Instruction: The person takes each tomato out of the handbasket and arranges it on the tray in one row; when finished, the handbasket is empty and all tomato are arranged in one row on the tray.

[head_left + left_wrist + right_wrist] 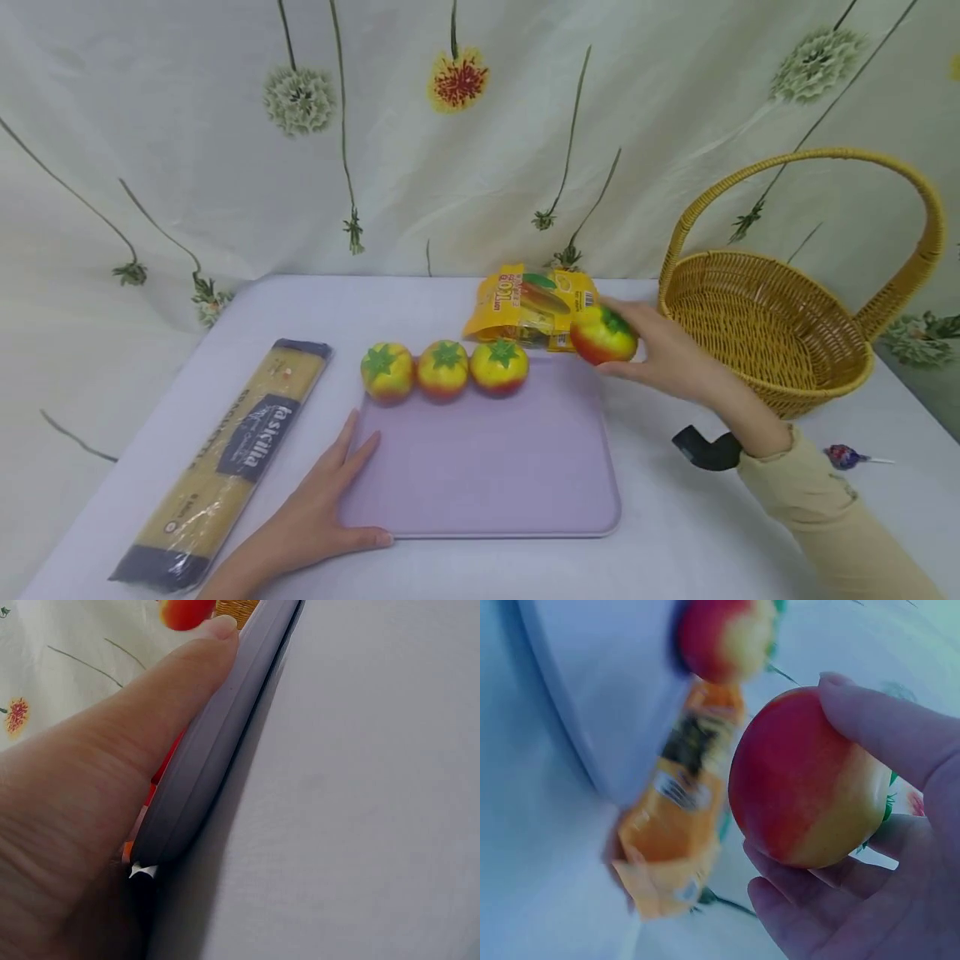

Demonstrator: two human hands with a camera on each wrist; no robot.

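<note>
My right hand [671, 350] holds a red-and-yellow tomato [602, 335] with a green leafy top, above the back right corner of a lilac tray [487, 467]. In the right wrist view, thumb and fingers lie around this tomato [806, 780]. A row of similar tomatoes, a left one [387, 372], a middle one [443, 371] and a right one [499, 367], sits along the tray's back edge. My left hand [322, 500] rests at the tray's front left corner, fingers extended. The left wrist view has its straight thumb [165, 694] against the tray rim [202, 757].
Behind the tray lies a yellow snack bag [525, 300]. A spaghetti pack [232, 458] lies on the left. To the right stands a wicker basket [750, 325] with a tall handle; a wrapped lollipop [845, 457] lies before it. A black object [705, 450] shows by the right wrist.
</note>
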